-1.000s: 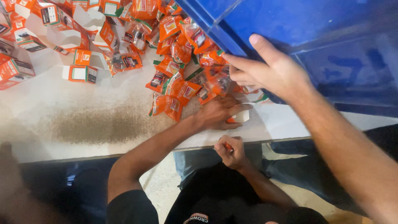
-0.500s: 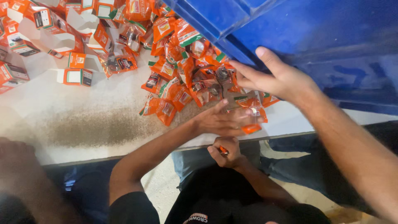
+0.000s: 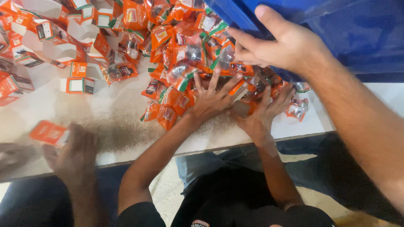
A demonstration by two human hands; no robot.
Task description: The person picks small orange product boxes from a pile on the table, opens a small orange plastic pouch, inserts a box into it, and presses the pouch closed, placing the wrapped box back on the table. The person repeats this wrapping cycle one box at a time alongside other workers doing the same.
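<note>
Blue plastic fills the upper right: a big blue bin point(image 3: 336, 33), tilted over the pale table point(image 3: 105, 113). The right hand point(image 3: 286, 42) grips the bin's lower rim, with the fingers curled around the edge and the thumb laid flat on the outer wall. The bin's inside is out of sight. Right at its mouth lies a heap of orange packets point(image 3: 185, 50), clear-fronted sachets with small dark parts inside, spreading left across the table. Further left, flat orange-and-white cartons point(image 3: 78, 84) lie scattered, some unfolded.

The left hand point(image 3: 75, 155) is at the near table edge in the lower left. It is badly blurred, so I cannot tell whether the fingers are closed. A small orange box point(image 3: 48, 132) sits just beside it, perhaps touching.

A co-worker in a black shirt point(image 3: 235, 206) sits below the table edge. Both of their hands point(image 3: 214, 98) are pressed onto the near side of the packet heap, fingers spread wide.
</note>
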